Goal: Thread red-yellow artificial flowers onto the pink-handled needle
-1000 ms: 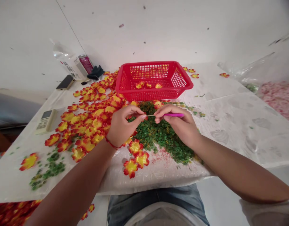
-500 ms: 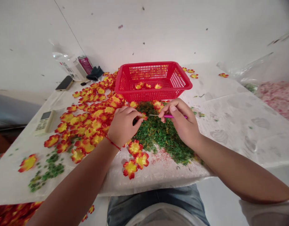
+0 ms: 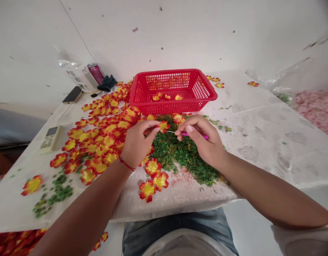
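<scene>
Between thumb and forefinger, my left hand (image 3: 139,140) pinches a red-and-yellow artificial flower (image 3: 163,126) by its left side. My right hand (image 3: 202,138) grips the purple handle of a thin metal needle tool (image 3: 194,136). The needle points left and its tip meets the flower; whether it goes through I cannot tell. Below both hands lies a pile of small green artificial leaf pieces (image 3: 185,156). A large heap of the same flowers (image 3: 100,138) spreads to the left, and a few loose flowers (image 3: 154,179) lie in front.
A red plastic basket (image 3: 173,108) holding several flowers stands behind my hands. To the left are a remote control (image 3: 50,139), a phone (image 3: 72,95), a can (image 3: 95,73) and a dark cloth (image 3: 107,83). A clear bag of pink pieces (image 3: 317,110) is at the right edge.
The flower has turned so more of its face shows. My right hand has moved slightly left and down, bringing the needle tip to the flower.
</scene>
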{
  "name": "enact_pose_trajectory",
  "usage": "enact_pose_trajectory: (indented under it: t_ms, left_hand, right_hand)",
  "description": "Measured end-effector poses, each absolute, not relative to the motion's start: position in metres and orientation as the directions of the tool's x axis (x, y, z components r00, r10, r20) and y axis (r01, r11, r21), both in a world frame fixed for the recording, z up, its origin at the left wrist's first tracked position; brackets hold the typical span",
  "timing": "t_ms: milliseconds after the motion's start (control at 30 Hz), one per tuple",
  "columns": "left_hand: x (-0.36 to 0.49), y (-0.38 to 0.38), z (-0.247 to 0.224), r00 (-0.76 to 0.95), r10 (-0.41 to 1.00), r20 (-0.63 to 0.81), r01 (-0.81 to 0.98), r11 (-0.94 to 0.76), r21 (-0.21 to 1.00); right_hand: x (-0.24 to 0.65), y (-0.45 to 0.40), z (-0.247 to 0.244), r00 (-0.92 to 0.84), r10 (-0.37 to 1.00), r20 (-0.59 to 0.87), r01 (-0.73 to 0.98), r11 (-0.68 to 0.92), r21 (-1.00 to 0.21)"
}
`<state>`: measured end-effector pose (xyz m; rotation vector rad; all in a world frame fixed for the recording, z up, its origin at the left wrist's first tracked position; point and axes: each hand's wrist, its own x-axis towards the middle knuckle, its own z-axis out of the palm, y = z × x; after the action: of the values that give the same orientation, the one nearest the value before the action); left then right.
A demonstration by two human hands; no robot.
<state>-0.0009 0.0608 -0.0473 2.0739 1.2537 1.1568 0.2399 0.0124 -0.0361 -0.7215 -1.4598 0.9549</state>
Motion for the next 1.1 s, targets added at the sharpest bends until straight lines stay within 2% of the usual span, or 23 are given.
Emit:
enact_pose_trajectory:
  t_ms: [133, 333, 567, 667, 767, 933, 1100]
  left_hand:
    - [0.003, 0.058, -0.048, 0.202, 0.934, 0.296, 0.287, -0.345, 0.894]
    - [0.005, 0.055, -0.042, 0.251, 0.95, 0.184, 0.145, -0.225, 0.963]
    - [0.008, 0.047, -0.038, 0.269, 0.939, 0.216, 0.178, -0.269, 0.947]
    - [0.01, 0.044, -0.038, 0.308, 0.933, 0.185, 0.162, -0.243, 0.956]
    - [0.01, 0.042, -0.04, 0.277, 0.944, 0.178, 0.215, -0.242, 0.946]
    - [0.014, 0.038, -0.043, 0.268, 0.936, 0.229, 0.247, -0.296, 0.923]
    - [0.02, 0.029, -0.039, 0.313, 0.876, 0.368, 0.273, -0.454, 0.848]
  right_hand:
    - [0.24, 0.012, -0.038, -0.122, 0.862, 0.492, -0.065, 0.487, -0.871]
    - [0.241, 0.012, -0.039, -0.122, 0.857, 0.5, -0.039, 0.499, -0.865]
    - [0.241, 0.012, -0.043, -0.174, 0.858, 0.484, -0.007, 0.49, -0.871]
    - [0.24, 0.012, -0.045, -0.22, 0.83, 0.513, 0.009, 0.527, -0.85]
    - [0.24, 0.012, -0.047, -0.221, 0.816, 0.534, 0.055, 0.557, -0.829]
    - [0.239, 0.015, -0.05, -0.237, 0.8, 0.551, 0.125, 0.588, -0.799]
    - [0.242, 0.017, -0.046, -0.282, 0.739, 0.612, 0.315, 0.674, -0.669]
